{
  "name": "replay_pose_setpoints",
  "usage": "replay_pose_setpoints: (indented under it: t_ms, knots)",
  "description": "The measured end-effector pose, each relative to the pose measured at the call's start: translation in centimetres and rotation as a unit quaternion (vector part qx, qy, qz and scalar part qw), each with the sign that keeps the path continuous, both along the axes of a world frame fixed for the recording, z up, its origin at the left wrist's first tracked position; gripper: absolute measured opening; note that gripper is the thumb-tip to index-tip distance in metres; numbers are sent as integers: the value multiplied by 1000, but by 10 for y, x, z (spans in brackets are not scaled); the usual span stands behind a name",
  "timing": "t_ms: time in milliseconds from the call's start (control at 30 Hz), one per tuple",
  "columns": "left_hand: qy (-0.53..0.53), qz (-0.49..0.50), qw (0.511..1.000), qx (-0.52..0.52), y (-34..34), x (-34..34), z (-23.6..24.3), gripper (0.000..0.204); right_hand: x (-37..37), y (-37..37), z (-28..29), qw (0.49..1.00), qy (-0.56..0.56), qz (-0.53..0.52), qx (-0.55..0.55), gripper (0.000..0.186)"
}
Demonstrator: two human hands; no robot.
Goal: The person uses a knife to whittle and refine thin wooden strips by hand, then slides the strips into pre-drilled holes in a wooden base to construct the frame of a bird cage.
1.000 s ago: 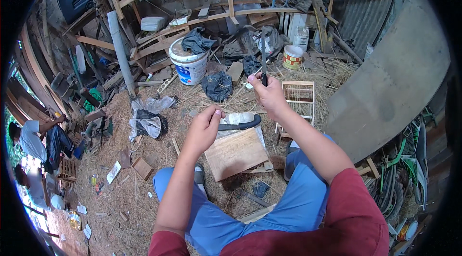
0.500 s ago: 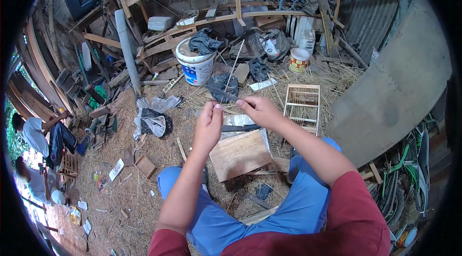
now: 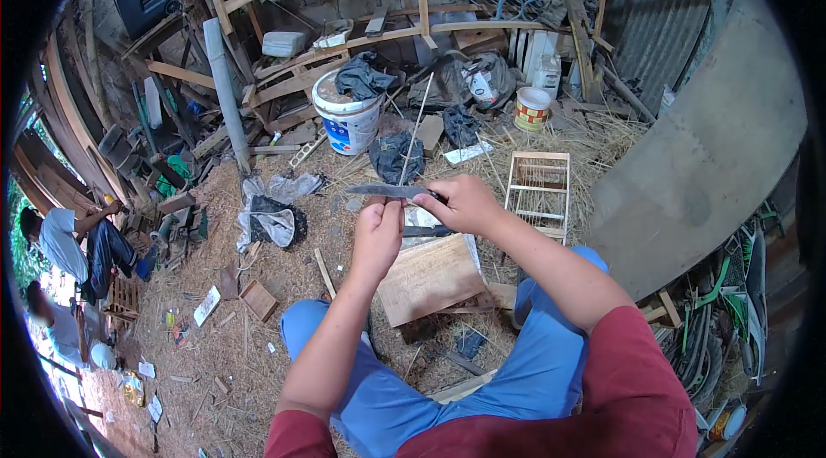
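My right hand [image 3: 469,204] is closed round the dark handle of a knife [image 3: 376,190], whose blade points left across the top of my left hand. My left hand [image 3: 379,230] is closed with its fingertips pinched on the lower end of a long thin stick [image 3: 418,126]. The stick slants up and away, and the blade crosses it just above my left fingers. Below the hands, between my knees, lies a tilted light wooden board [image 3: 430,279]. A dark strip [image 3: 426,232] lies just beyond it.
Right of my hands stands a small slatted wooden frame [image 3: 539,197]. Beyond are a white bucket [image 3: 351,124], a smaller yellow-red bucket [image 3: 532,111] and black plastic bags. A large sheet [image 3: 705,157] leans at right. Two people sit at far left.
The knife blade has swung from slanting up-left to nearly level and moved lower and left. My right hand has shifted slightly right; my left hand has dropped slightly.
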State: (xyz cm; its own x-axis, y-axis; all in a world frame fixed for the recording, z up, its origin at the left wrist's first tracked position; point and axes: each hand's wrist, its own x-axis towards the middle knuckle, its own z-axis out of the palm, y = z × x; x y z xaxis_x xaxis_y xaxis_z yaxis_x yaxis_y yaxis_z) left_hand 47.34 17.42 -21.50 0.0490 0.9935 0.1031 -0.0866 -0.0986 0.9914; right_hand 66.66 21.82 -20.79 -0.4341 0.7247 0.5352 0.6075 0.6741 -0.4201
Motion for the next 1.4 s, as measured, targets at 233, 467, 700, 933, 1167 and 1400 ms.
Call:
replay_pose_setpoints:
  t_ms: [233, 467, 700, 933, 1167, 1400]
  knots:
    - [-3, 19, 999, 31, -5, 6, 1, 17, 2, 3, 6, 996, -34, -13, 85, 55]
    - [-46, 17, 999, -15, -19, 13, 21, 18, 4, 8, 12, 990, -27, -7, 136, 53]
    - [-61, 2, 998, -6, -36, 20, 34, 22, 15, 31, 19, 973, 111, -197, -40, 56]
    - [-12, -12, 999, 36, -43, 11, 24, 24, 108, 58, 29, 941, 218, -251, -57, 53]
    - [-58, 0, 998, 14, -32, -5, 30, 24, 27, 8, 22, 992, 89, -83, -23, 55]
    - [-42, 29, 999, 14, -27, 1, 25, 22, -3, -11, 18, 997, -11, 7, 77, 50]
